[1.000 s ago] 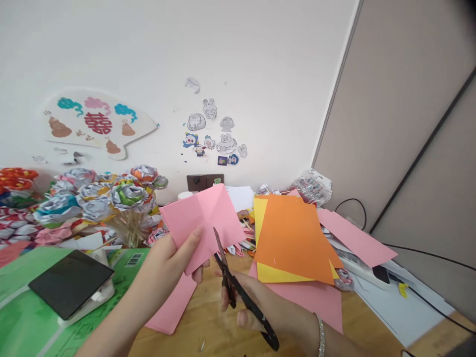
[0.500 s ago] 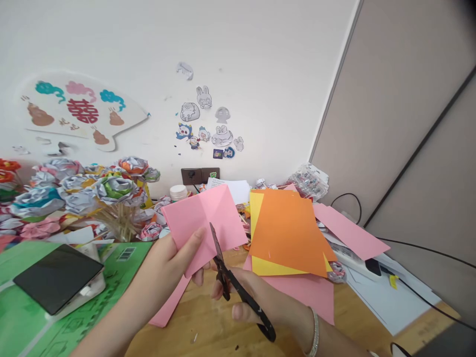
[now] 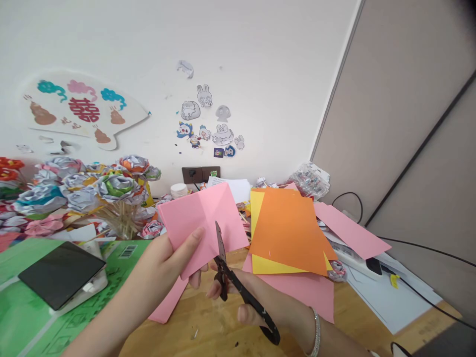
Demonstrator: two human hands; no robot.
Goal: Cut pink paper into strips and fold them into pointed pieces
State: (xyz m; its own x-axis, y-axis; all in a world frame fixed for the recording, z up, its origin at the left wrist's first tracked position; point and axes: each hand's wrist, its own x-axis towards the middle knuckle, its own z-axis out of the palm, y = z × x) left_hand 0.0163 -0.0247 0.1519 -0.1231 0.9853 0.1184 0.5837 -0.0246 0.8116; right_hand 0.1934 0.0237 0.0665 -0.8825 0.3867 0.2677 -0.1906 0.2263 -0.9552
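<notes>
My left hand (image 3: pixel 178 260) pinches a folded pink paper (image 3: pixel 189 213) by its lower part, thumb on the near face and fingers behind. A crease runs down the middle of the paper. My right hand (image 3: pixel 249 290) grips black-handled scissors (image 3: pixel 243 290) with the blades pointing up. One blade lies across the near face of the paper, close to the crease; the other blade is hidden behind it. Another pink sheet (image 3: pixel 169 302) lies on the wooden table (image 3: pixel 211 332) under my left hand.
Orange sheets (image 3: pixel 288 233) and a yellow sheet (image 3: pixel 260 265) lie over pink paper to the right. Paper flowers (image 3: pixel 119 188) crowd the left back. A dark tablet (image 3: pixel 63 275) rests near the green mat (image 3: pixel 126 263). Cables (image 3: pixel 427 295) cross white paper at far right.
The scissors have shifted slightly right and opened a little relative to the paper's crease. My left hand and the pink paper have moved slightly left.
</notes>
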